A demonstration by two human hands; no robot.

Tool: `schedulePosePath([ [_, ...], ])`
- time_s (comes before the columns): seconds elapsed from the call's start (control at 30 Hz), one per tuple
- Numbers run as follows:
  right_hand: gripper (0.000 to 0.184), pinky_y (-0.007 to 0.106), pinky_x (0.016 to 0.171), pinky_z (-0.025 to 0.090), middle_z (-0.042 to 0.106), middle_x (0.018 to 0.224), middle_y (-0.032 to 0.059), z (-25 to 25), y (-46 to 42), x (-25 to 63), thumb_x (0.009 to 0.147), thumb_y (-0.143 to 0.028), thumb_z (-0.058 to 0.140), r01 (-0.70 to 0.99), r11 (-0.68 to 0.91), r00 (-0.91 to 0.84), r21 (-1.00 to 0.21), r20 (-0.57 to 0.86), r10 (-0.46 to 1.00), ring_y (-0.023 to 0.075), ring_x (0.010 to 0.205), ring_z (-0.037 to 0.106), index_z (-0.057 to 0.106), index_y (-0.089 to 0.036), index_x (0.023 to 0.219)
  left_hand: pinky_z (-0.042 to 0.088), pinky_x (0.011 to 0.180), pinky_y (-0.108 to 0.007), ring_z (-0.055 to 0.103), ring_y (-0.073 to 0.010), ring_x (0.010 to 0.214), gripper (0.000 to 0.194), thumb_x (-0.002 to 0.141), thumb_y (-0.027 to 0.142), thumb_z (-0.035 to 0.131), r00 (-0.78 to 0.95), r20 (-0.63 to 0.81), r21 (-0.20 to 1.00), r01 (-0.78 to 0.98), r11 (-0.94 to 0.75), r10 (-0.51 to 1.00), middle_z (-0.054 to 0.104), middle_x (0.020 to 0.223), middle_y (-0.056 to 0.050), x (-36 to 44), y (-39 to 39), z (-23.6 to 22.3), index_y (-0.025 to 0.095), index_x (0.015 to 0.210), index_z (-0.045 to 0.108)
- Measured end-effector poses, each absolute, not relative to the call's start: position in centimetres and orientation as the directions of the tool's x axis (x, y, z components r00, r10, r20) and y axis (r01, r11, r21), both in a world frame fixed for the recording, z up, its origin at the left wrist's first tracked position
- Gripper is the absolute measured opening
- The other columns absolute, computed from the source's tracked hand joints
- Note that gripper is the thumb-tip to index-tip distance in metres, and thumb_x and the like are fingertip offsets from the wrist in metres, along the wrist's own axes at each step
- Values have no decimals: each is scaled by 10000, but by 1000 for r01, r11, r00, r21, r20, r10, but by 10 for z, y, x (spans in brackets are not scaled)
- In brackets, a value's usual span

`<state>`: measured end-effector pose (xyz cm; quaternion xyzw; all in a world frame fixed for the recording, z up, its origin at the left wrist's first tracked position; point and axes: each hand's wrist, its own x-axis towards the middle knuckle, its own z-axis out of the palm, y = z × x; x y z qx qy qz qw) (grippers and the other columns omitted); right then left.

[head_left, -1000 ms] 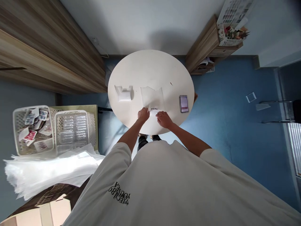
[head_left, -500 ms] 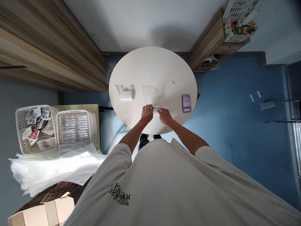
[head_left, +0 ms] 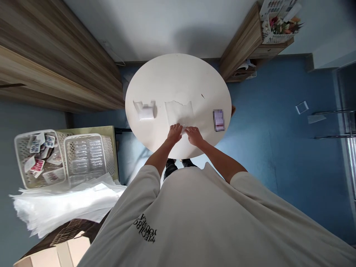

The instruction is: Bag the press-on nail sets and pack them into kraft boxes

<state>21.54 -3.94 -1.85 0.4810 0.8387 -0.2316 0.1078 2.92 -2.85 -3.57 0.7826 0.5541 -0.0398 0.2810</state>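
Along the near edge of the round white table (head_left: 178, 74), the left hand (head_left: 175, 134) and right hand (head_left: 194, 135), fingers curled, grip the rolled end of a translucent sheet (head_left: 179, 111), its torn end lying toward the table's middle. Near the left edge sits a white wrapped packet (head_left: 146, 113); by the right edge, a phone (head_left: 218, 120). White plastic baskets (head_left: 109, 155) stand left, over blue floor (head_left: 250, 129).
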Motion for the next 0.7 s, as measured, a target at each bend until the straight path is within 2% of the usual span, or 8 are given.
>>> schedulePosePath([
  [0.13,520,521,1238,265,577,1569,160,-18,-39,218,960,-78,485,851,441,-522,-284,-373,767,350,1471,447,632,-172,1450,325,1221,-505,563,-365,1361,561,830,207,728,382,-393,394,892,-223,836,563,1494,-193,28,-26,-34,182,1370,580],
  [0.3,454,511,1255,233,677,1396,162,-10,-46,219,970,-77,460,820,500,-571,-279,-328,752,338,1406,496,693,-181,1346,333,1209,-493,600,-333,1303,528,839,331,747,396,-457,420,886,-199,796,636,1418,-143,25,-40,-23,212,1331,598],
  [0.4,432,498,1246,252,707,1326,165,-6,-53,218,965,-88,467,797,523,-601,-301,-322,731,330,1343,548,717,-174,1308,348,1201,-471,627,-304,1277,486,879,334,697,399,-466,437,880,-187,790,643,1426,-133,21,-53,-16,208,1336,587],
  [0.53,397,492,1224,283,738,1255,172,-5,-56,215,934,-119,521,771,546,-634,-328,-317,705,334,1273,597,745,-164,1259,264,1274,-501,585,-293,1366,496,897,330,693,401,-477,443,878,-181,782,652,1440,-112,16,-64,-13,247,1371,572],
  [0.7,378,491,1218,271,761,1219,170,-5,-47,212,939,-154,536,791,522,-608,-319,-320,727,337,1225,636,758,-160,1245,364,1222,-474,544,-298,1420,432,944,290,626,318,-485,430,898,-95,815,611,1503,-111,14,-63,-15,256,1374,602],
])
